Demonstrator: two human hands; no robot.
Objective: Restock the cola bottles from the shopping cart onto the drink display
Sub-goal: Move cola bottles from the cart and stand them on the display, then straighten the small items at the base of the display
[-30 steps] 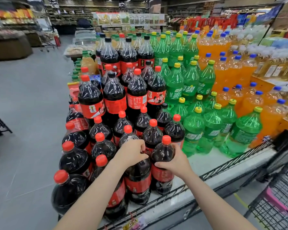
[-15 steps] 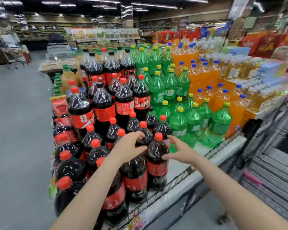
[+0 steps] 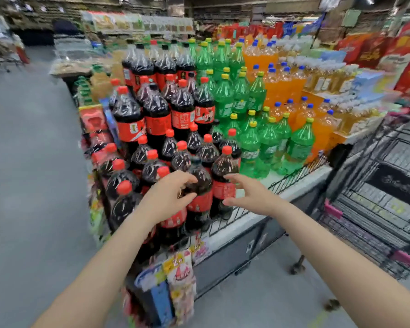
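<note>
Meanwhile, both hands, left (image 3: 168, 197) and right (image 3: 251, 196), hover open and empty beside upright dark red-labelled plastic cola bottles (image 3: 223, 185); wire shopping cart (image 3: 379, 185) lies rightward, nearer the right.

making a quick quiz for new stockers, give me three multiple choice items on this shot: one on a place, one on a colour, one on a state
1. Where is the shopping cart?
A. right of the display
B. left of the display
C. behind the display

2. What colour are the green bottles' caps?
A. blue
B. yellow
C. red

3. How is the right hand?
A. gripping a cap
B. holding a bottle
C. open, holding nothing

Answers: 1 A, its black wire frame stands at the right edge. 2 B, yellow tops show. 3 C, its fingers are spread beside the front cola bottle.
</note>
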